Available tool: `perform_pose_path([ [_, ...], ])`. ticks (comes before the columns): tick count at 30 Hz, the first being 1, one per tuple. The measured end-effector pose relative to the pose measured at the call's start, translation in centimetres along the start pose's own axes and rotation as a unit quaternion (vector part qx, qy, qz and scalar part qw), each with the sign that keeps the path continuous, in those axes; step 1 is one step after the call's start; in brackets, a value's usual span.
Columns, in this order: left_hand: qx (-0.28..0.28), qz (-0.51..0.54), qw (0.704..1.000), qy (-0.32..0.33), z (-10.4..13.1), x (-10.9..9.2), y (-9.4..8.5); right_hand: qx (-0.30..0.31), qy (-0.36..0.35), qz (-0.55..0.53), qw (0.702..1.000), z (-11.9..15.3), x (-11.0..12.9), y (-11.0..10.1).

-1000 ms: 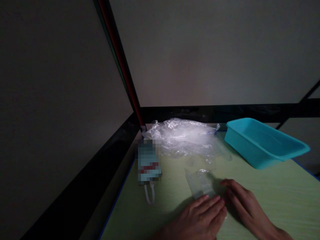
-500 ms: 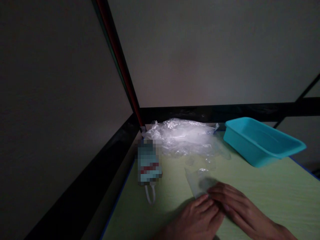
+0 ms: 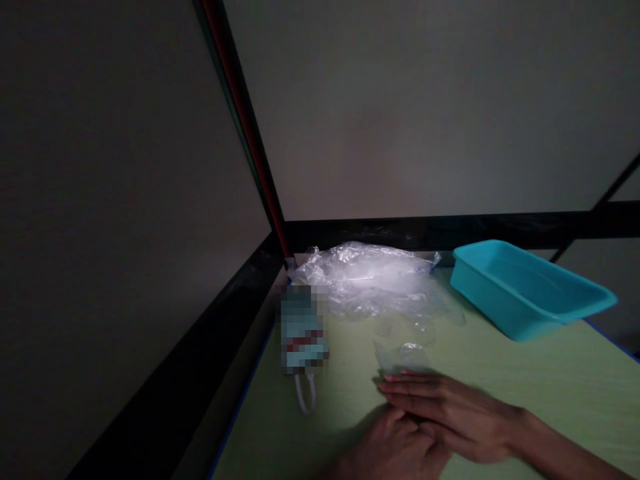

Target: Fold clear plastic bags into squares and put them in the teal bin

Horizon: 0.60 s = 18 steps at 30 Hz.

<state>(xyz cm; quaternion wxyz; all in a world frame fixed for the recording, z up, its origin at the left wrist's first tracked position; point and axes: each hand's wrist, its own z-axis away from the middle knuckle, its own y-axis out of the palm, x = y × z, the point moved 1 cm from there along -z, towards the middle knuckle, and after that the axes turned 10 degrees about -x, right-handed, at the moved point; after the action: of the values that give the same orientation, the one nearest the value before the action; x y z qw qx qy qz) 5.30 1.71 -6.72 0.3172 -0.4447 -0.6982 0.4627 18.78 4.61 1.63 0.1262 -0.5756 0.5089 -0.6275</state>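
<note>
A small clear plastic bag (image 3: 403, 358) lies on the table, its near part covered by my hands. My right hand (image 3: 450, 410) rests flat across the near edge of this bag, fingers stretched out to the left. Just below it, my left hand (image 3: 400, 448) has its fingers curled together, and the tips are partly hidden beneath the right palm. What the left fingers hold, if anything, cannot be seen. Beyond the small bag sits a crumpled heap of clear plastic bags (image 3: 365, 277).
A turquoise plastic basin (image 3: 500, 303) stands at the table's back right. On the left lies a pixelated bluish item (image 3: 301, 327) with a white loop (image 3: 306, 397). The pale green table (image 3: 540, 380) meets walls at the back and left.
My right hand has slid left and flattened over the small plastic bag, covering more of its near part and my left fingers. My left hand has shifted slightly down.
</note>
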Motion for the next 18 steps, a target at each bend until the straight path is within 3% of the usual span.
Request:
perform_pose_path([
  [6, -0.008, -0.019, 1.0, -0.013, -0.4, -0.1, -0.2, 0.054, -0.008, 0.002, 0.999, -0.8, -0.9, -0.1],
  [12, -0.057, -0.012, 0.998, 0.025, -0.7, 0.2, -2.0, 0.056, -0.034, 0.023, 0.998, -1.3, -2.3, -0.1],
  [18, -0.075, -0.04, 0.996, 0.03, -0.4, 0.2, -2.1, 0.068, -0.059, 0.05, 0.995, -2.1, -3.9, -0.2],
])
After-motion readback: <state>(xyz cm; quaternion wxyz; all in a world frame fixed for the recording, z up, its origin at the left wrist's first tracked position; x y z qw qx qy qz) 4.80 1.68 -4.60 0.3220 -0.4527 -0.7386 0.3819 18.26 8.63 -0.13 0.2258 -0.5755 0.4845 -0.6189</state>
